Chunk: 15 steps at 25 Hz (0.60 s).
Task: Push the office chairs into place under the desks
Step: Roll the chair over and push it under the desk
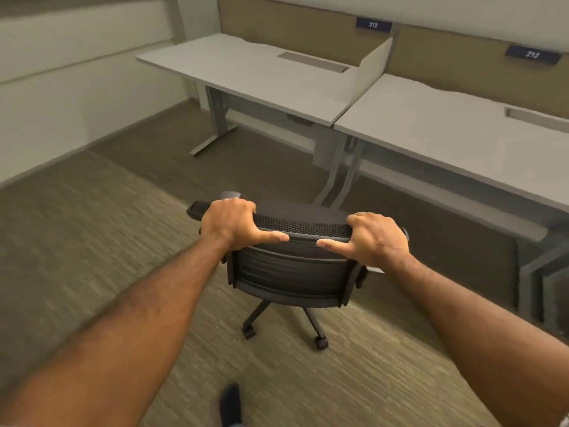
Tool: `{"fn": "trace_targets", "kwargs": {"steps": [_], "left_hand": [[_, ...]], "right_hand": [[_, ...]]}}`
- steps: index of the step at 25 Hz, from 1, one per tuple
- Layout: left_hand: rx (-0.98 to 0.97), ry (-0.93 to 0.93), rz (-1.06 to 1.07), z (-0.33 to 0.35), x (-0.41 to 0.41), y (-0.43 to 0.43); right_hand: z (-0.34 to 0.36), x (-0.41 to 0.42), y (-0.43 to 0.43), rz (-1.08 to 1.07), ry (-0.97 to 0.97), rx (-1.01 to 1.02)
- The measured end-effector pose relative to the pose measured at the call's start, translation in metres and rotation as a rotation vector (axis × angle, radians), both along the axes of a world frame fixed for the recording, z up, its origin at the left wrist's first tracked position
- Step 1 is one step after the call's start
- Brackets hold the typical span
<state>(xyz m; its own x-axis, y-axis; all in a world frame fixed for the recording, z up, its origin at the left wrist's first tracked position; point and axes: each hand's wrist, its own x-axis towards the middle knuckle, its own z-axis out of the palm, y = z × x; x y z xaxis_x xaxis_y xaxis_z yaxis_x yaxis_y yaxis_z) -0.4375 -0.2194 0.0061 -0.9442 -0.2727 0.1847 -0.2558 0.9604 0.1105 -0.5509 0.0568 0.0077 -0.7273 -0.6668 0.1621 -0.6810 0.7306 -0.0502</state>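
Note:
A black office chair [292, 272] on casters stands on the carpet in front of me, its back towards me. My left hand [234, 224] grips the left end of the backrest's top edge. My right hand [377, 238] grips the right end, thumb stretched along the rim. Two grey desks stand beyond the chair: the left desk [246, 72] farther off and the right desk [446, 140] closer, its front edge just past the chair. The seat is mostly hidden behind the backrest.
A low divider panel [374, 64] separates the two desks. Number signs 212 [373, 25] and 213 [532, 53] hang on the back partition. Metal desk legs [340, 171] stand just beyond the chair. A wall [61, 103] runs along the left. My shoe [231, 402] shows at the bottom.

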Motion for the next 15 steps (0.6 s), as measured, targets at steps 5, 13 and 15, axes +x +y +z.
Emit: {"fn": "trace_targets", "kwargs": {"steps": [5, 13, 15], "left_hand": [[-0.011, -0.006, 0.011, 0.002, -0.057, -0.082], [0.019, 0.007, 0.015, 0.002, -0.161, -0.23], [0.019, 0.003, 0.019, 0.003, -0.185, -0.263]], "right_hand": [[-0.001, -0.063, -0.082, 0.024, 0.025, -0.005], [0.003, -0.168, -0.232, 0.016, -0.027, -0.002], [0.004, -0.194, -0.266, 0.029, -0.035, -0.008]]}}
